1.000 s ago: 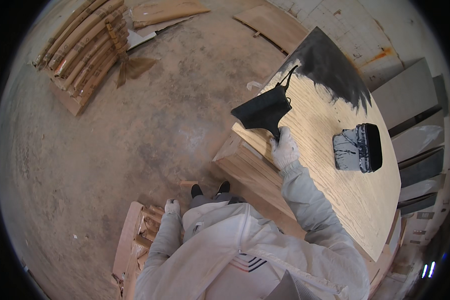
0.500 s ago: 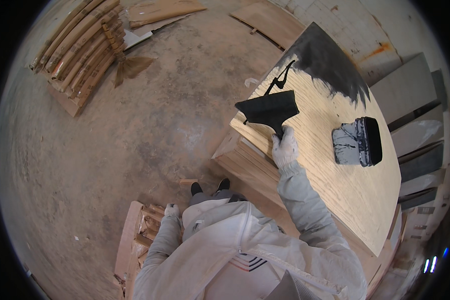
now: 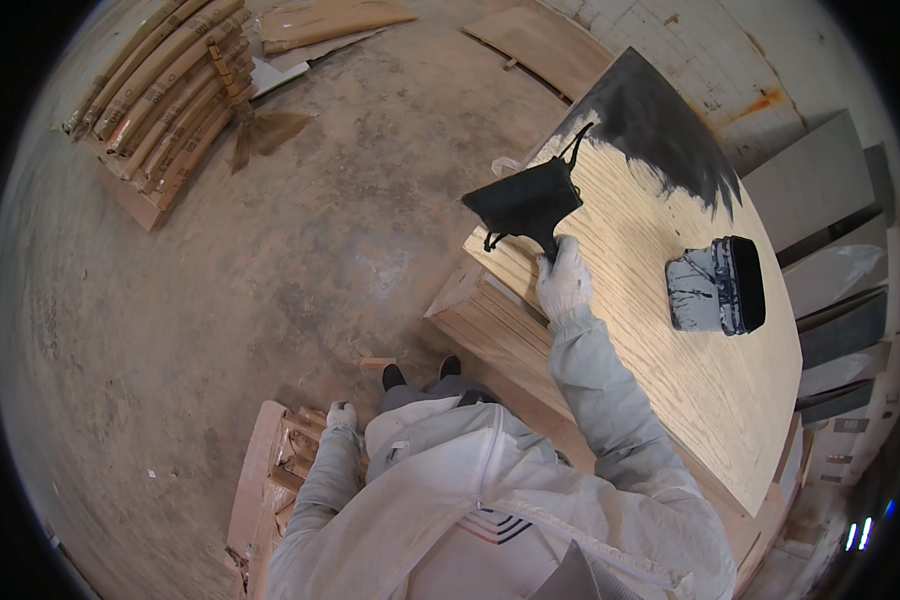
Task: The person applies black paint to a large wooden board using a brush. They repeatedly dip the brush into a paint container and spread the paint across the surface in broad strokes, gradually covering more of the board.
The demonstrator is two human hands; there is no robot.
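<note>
My gloved right hand is closed around the handle of a wide flat paintbrush coated in black. Its broad head is over the left edge of a pale wood-grain board. A thin black strand runs from the head's right side toward the black-painted far end of the board, whose border is streaky. On the board, right of my hand, sits a paint-smeared tub with a dark opening. My gloved left hand hangs low with curled fingers, near wrapped packages; I see nothing in it.
Stacked boards lie under the wood-grain board. Grey panels lean along the wall at right. Brown wrapped bundles are piled at far left on the concrete floor. A flat board lies at the back.
My right hand and the brush have shifted slightly left, and the brush head has tilted. The black strand has changed from zigzag to a simpler curve. My left hand has barely moved.
</note>
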